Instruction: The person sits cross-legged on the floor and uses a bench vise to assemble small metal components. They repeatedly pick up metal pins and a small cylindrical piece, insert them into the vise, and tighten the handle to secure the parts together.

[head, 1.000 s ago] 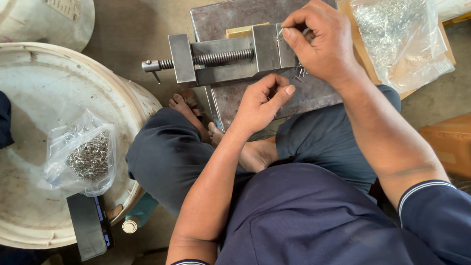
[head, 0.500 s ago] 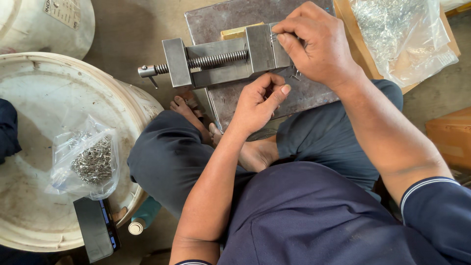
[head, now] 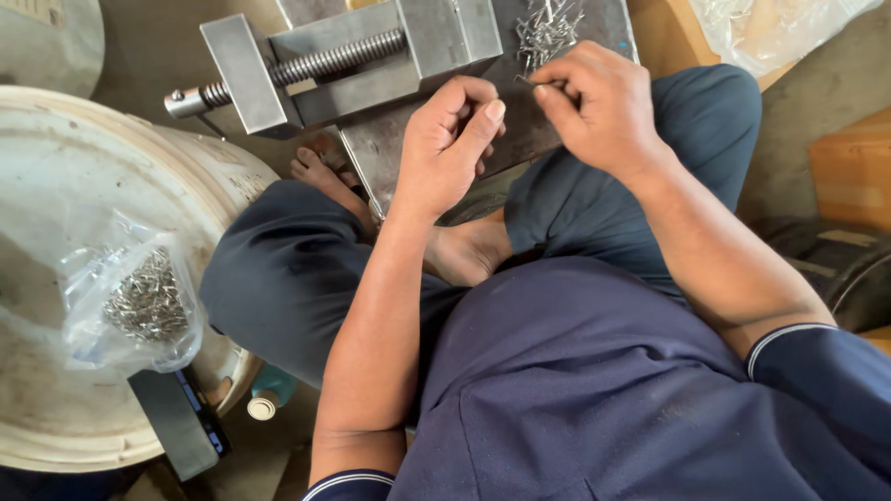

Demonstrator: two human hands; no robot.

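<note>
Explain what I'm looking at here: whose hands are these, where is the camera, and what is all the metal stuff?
The camera sits on a person's head and looks down, so the two arms coming up from the bottom are that person's own. They sit cross-legged on the floor in dark blue clothes. In front of the knees lies a steel plate carrying a grey vise with a threaded screw. The left hand is curled loosely against the plate just below the vise; whether it holds anything cannot be told. The right hand pinches a thin metal pin in its fingertips, next to a loose pile of pins on the plate. To the left, a clear bag of similar pins rests on a large white bucket lid. Another plastic bag shows at the top right.
</note>
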